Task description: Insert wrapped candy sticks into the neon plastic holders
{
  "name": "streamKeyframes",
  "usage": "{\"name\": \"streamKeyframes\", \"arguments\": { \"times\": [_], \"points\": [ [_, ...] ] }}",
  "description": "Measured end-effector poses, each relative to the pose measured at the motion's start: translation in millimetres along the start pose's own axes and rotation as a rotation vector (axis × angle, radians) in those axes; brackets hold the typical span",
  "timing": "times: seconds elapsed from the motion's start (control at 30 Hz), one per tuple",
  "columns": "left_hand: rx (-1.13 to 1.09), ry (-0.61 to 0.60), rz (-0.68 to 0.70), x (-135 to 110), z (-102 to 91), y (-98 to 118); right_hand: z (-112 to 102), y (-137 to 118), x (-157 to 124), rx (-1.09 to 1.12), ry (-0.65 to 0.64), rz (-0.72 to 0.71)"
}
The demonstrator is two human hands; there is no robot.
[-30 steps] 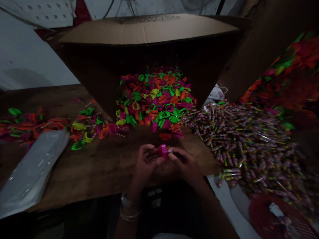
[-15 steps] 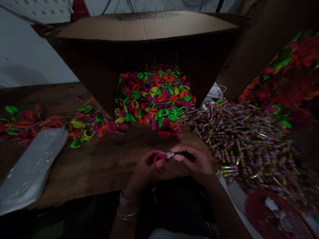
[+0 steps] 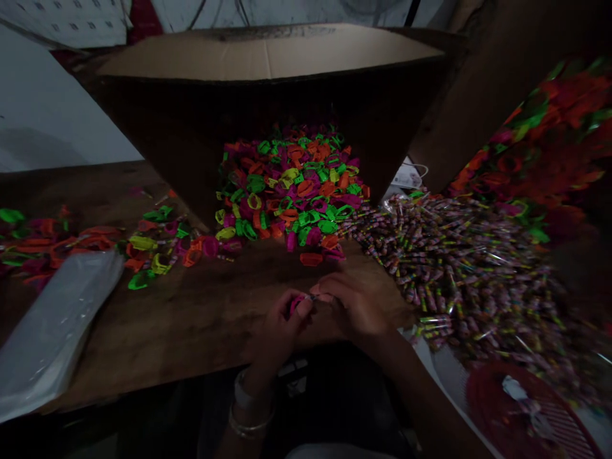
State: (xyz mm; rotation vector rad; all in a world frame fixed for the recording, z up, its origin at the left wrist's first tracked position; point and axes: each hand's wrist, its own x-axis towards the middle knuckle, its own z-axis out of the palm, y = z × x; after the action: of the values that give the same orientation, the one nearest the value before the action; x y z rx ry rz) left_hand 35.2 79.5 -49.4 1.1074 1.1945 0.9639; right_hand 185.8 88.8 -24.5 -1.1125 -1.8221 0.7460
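My left hand [image 3: 281, 326] is closed on a pink plastic ring-shaped toy [image 3: 295, 305], just above the front part of the wooden table. My right hand [image 3: 357, 310] pinches a small wrapped candy [image 3: 313, 296], mostly hidden by the fingers, its end meeting the pink toy. Whether the two are joined cannot be made out. Beyond my hands, a heap of similar bright toys [image 3: 287, 197] spills from a cardboard box [image 3: 268, 60] lying on its side. To the right spreads a big pile of wrapped candies [image 3: 454, 255].
Clear plastic bags [image 3: 62, 325] lie stacked at the left on the wooden table [image 3: 191, 331]. More coloured toys [image 3: 48, 245] are scattered behind them. A red basket [image 3: 497, 401] stands at lower right, and another toy heap [image 3: 568, 140] rises at far right.
My right hand has come closer to the left and its fingers now cover most of the candy. The pink toy has turned a little in my left hand. The view has shifted slightly.
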Motion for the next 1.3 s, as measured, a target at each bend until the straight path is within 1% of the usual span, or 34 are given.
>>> {"name": "streamKeyframes", "arguments": {
  "times": [0.07,0.1,0.13,0.17,0.23,0.27,0.3,0.33,0.37,0.4,0.43,0.5,0.53,0.6,0.67,0.7,0.77,0.87,0.93,1.03,1.13,1.2,1.23,1.27,1.3],
  "points": [
    [-0.163,0.055,-0.029,10,-4.9,5,1,5,0,0.057,0.077,0.052],
    [-0.279,0.102,-0.022,17,-13.0,10,0,9,-1,0.095,0.143,0.095],
    [-0.406,0.169,0.005,25,-25.2,15,-3,15,-2,0.127,0.216,0.141],
    [-0.549,0.240,0.079,34,-40.7,20,-8,21,-5,0.147,0.285,0.185],
    [-0.764,0.412,0.285,49,-76.8,28,-21,37,-13,0.136,0.391,0.254],
    [-0.828,0.471,0.333,56,-93.8,29,-28,46,-17,0.099,0.415,0.274],
    [-0.854,0.528,0.348,62,-107.8,28,-36,56,-20,0.044,0.425,0.287],
    [-0.848,0.578,0.341,67,-117.2,25,-44,65,-23,-0.033,0.421,0.305],
    [-0.792,0.597,0.321,72,-121.2,21,-51,73,-24,-0.146,0.402,0.331],
    [-0.663,0.599,0.304,77,-119.6,16,-57,81,-23,-0.281,0.367,0.365],
    [-0.483,0.581,0.290,82,-112.7,11,-62,87,-20,-0.417,0.325,0.403],
    [-0.076,0.495,0.273,95,-87.2,4,-67,97,-10,-0.633,0.253,0.463],
    [0.072,0.458,0.264,103,-71.5,2,-68,100,-4,-0.695,0.230,0.476],
    [0.207,0.405,0.256,119,-42.0,1,-65,102,9,-0.748,0.207,0.479],
    [0.286,0.385,0.262,133,-21.7,3,-62,102,17,-0.786,0.191,0.488],
    [0.325,0.383,0.268,139,-16.1,3,-60,100,20,-0.793,0.185,0.491],
    [0.391,0.380,0.283,146,-11.8,2,-56,96,21,-0.776,0.165,0.479],
    [0.454,0.370,0.304,149,-13.1,-6,-46,86,17,-0.668,0.110,0.412],
    [0.471,0.363,0.310,147,-13.5,-12,-33,79,13,-0.580,0.076,0.364],
    [0.469,0.345,0.316,138,-13.2,-13,-8,66,8,-0.326,0.094,0.282],
    [0.453,0.312,0.344,113,-15.5,-4,8,53,4,-0.081,0.213,0.179],
    [0.393,0.234,0.337,88,-17.6,3,12,43,1,0.000,0.243,0.144],
    [0.308,0.175,0.297,75,-18.0,6,14,38,-1,0.044,0.225,0.149],
    [0.165,0.118,0.222,63,-17.6,8,16,32,-3,0.079,0.193,0.165],
    [0.000,0.092,0.137,51,-16.3,9,19,27,-6,0.096,0.154,0.179]
  ]
}}
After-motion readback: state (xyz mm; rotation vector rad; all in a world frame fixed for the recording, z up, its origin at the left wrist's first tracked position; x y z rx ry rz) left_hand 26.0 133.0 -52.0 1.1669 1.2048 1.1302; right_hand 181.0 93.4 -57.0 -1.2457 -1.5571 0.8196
